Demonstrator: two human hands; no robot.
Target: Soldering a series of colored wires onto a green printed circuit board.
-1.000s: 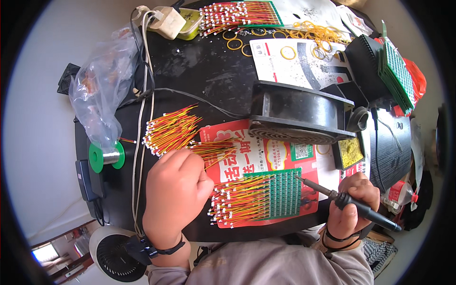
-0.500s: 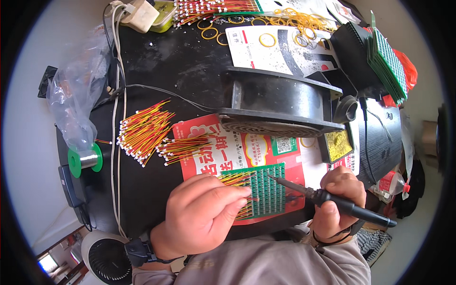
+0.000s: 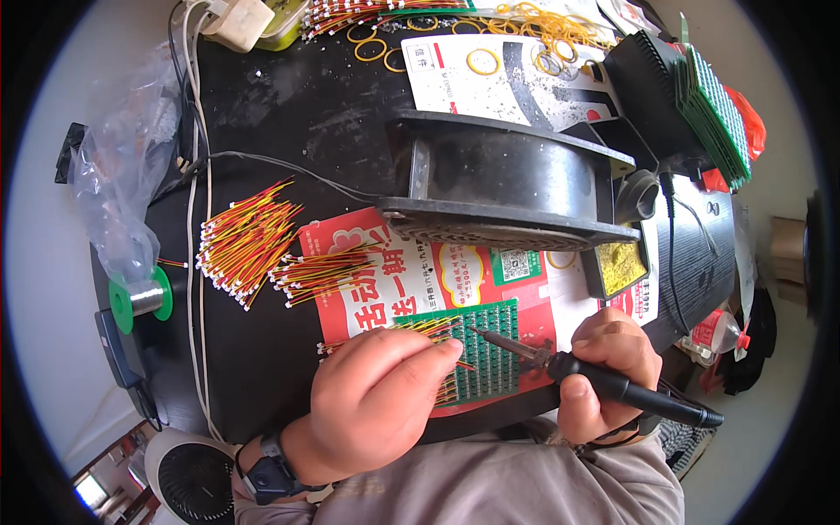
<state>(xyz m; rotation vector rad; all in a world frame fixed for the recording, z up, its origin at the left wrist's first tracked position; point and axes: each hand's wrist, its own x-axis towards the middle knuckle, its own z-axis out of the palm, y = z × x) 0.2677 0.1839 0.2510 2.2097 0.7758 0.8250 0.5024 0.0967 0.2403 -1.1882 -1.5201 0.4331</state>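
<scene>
Grey cloth (image 3: pixel 455 481) of the person's clothing fills the lower edge, with a dark watch (image 3: pixel 273 472) on the left wrist. Just beyond, the hands are apart from each other. The left hand (image 3: pixel 376 402) has thumb and forefinger pinched on a thin wire (image 3: pixel 467 365), whose reddish end pokes out over the green circuit board (image 3: pixel 494 367). The right hand (image 3: pixel 612 372) is wrapped round the handle of a soldering iron (image 3: pixel 604 381), its tip pointing left at the board's rows of pads; whether it touches one, I cannot tell.

That board lies on a red printed sheet (image 3: pixel 535 308), partly hidden by the left hand, with red and yellow wires along its left part. By the look of it, the step in hand is soldering wires on one by one; the next move calls for a steady wire end on its pad and a brief touch of the hot tip.

Farther off, a small wire bundle (image 3: pixel 319 276) and a larger wire pile (image 3: pixel 249 245) sit left, near a solder spool (image 3: pixel 144 300). A yellow sponge (image 3: pixel 621 265) and a black fan (image 3: pixel 507 179) stand behind the board; rubber bands (image 3: pixel 556 31) lie at the far side of the surface (image 3: pixel 271 114).
</scene>
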